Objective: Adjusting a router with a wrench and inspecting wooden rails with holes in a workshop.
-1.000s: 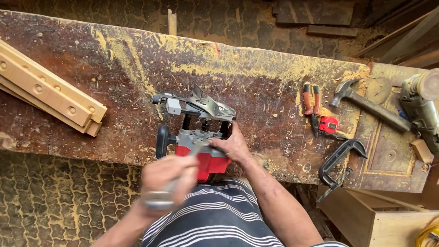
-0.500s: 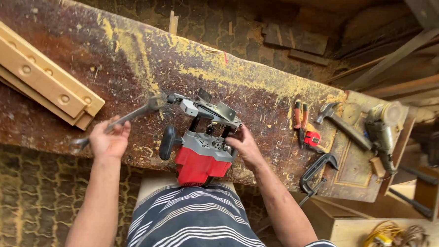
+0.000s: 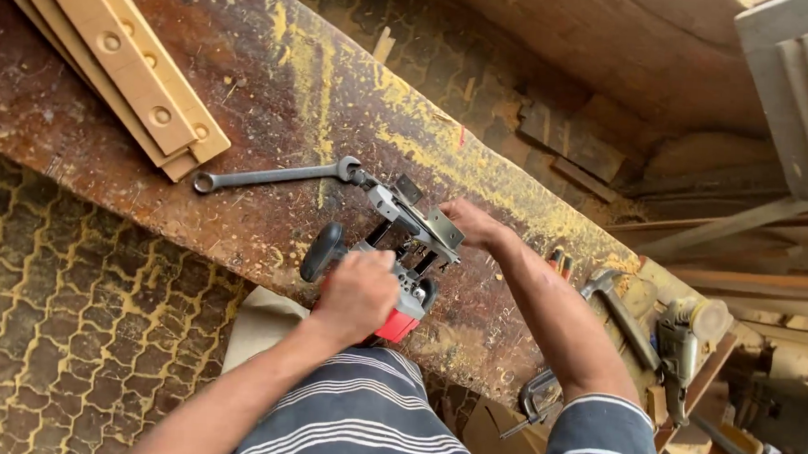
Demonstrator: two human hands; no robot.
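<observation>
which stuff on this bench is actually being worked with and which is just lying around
In use:
- red and grey router, lying on its side
- left hand gripping its body
- right hand at its base plate
- spanner fitted at the router's end

Lying about:
- wooden strips
- hammer
- angle grinder
- clamp
- red-handled pliers

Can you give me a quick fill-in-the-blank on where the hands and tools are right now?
1. The left hand grips the body of the ____ and grey router.
2. The right hand rests on the router's metal ____.
3. The grey spanner lies on the workbench, held by ____ hand.
4. The hammer lies on the router's ____ side.

Missing words: red; base plate; neither; right
</observation>
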